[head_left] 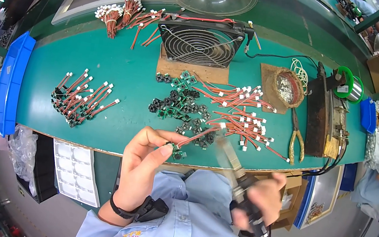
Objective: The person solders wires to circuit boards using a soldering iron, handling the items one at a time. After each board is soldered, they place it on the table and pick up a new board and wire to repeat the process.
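My left hand (141, 163) pinches a small green circuit board (178, 154) between thumb and fingers above the table's near edge. From the board a red and brown wire lead (201, 134) slants up to a white connector. My right hand (265, 198), blurred by motion, is wrapped round the black handle of what looks like a soldering iron (239, 193). Its metal shaft points up and left toward the wire lead, and the tip is too smeared to make out. Just beyond my hands lie a heap of boards with black parts (177, 104) and loose wire leads (242, 124).
Wired boards (80, 97) lie at left, near a blue bin (12, 84). A fan (199, 44) stands at the back, with bundled leads (111, 16) beside it. To the right are a round tin (288, 87), pliers (297, 139), a dark metal box (318, 118) and a solder spool (350, 85).
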`<state>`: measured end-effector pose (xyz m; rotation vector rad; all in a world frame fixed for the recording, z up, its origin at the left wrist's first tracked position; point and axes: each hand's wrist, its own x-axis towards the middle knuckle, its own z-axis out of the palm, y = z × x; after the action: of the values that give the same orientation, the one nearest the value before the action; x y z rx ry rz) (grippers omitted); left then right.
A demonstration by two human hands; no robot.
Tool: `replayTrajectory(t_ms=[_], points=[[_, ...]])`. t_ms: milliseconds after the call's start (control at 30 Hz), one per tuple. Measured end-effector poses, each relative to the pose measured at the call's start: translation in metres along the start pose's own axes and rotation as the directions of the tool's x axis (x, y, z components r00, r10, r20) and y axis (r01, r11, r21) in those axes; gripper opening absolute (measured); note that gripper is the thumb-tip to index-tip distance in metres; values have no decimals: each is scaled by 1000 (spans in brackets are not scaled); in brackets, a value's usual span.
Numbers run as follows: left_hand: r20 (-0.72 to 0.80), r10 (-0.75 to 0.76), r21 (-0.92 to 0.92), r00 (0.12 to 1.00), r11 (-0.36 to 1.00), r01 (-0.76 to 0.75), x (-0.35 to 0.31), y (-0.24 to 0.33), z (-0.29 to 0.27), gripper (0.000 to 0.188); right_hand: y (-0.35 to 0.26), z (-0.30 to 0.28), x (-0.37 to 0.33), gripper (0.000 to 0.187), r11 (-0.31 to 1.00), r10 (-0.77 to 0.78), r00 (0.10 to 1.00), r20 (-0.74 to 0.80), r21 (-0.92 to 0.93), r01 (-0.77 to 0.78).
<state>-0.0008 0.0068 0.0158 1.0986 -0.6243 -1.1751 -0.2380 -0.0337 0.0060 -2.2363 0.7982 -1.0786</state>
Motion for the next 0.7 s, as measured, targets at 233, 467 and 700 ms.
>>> replayTrajectory(t_ms=[233,467,700], points=[[51,-135,-267,990,953,144,0,10,2,14,52,10,16,42,861,303,865,-401,-273,-429],[119,-140,-310,983,935,171,-1,9,-4,13,37,15,7,34,888,425,767,-481,60,-455],[-2,12,-188,1000,982,-12,-5,1,-23,11,32,29,13,20,937,350,892,-285,105,-334]])
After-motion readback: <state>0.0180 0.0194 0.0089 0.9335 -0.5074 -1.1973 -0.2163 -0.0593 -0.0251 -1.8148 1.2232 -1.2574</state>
